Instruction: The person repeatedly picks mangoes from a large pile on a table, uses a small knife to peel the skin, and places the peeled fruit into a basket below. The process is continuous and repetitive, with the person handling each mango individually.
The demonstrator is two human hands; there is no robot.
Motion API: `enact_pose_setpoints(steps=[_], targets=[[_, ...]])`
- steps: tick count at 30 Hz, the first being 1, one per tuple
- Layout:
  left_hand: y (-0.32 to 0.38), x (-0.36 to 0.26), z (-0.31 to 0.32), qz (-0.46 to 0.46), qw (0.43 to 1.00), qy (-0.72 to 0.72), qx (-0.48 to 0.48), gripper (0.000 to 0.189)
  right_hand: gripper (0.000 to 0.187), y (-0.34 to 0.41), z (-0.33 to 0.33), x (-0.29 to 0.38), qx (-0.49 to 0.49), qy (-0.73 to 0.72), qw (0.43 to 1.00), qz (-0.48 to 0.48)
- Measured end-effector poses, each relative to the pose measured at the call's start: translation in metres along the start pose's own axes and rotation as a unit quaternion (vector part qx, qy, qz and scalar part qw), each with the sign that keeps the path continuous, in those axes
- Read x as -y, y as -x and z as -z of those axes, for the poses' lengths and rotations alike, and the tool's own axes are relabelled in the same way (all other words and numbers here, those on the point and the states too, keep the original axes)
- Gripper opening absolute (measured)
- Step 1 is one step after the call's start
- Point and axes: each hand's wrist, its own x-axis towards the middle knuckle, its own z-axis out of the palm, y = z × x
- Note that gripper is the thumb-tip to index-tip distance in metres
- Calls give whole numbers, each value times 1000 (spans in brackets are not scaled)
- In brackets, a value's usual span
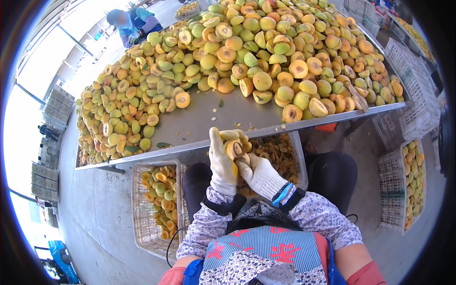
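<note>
My left hand [224, 160], in a stained cream work glove, holds a halved yellow fruit [233, 149], its cut face turned towards my right hand. My right hand [262, 174], in a white knit glove, has its fingers closed at the cut face on a small tool with a curved metal loop [237, 149]; its handle is hidden in the glove. Both hands are just in front of the rim of a metal table [199, 144]. A large heap of whole and halved yellow-green fruit [235, 42] lies on the table.
Below my hands stands a crate [302, 160] of fruit scraps. A plastic crate [137, 213] of fruit halves is at left, another full crate [392, 196] at right. A wooden-looking handle [356, 96] lies near the table edge. A person [135, 25] works at the far left.
</note>
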Motion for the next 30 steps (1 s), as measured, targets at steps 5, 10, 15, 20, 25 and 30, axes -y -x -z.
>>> enact_pose_setpoints(steps=[5, 10, 15, 20, 25, 30], targets=[[-2, -8, -1, 19, 999, -50, -3, 62, 36, 2, -1, -2, 24, -21, 999, -10], [-14, -15, 4, 65, 981, -175, 45, 67, 40, 3, -4, -12, 50, -30, 998, -24], [-27, -26, 19, 83, 940, -290, 157, 67, 53, 1, 14, 1, 227, -171, 942, -179], [-23, -17, 30, 80, 955, -232, 167, 65, 51, 5, 20, 11, 281, -252, 898, -228], [-21, -24, 28, 68, 948, -238, 198, 61, 45, 9, 29, 18, 311, -344, 836, -294], [-19, -16, 27, 46, 960, -193, 200, 61, 47, 11, 29, 24, 307, -291, 867, -262]])
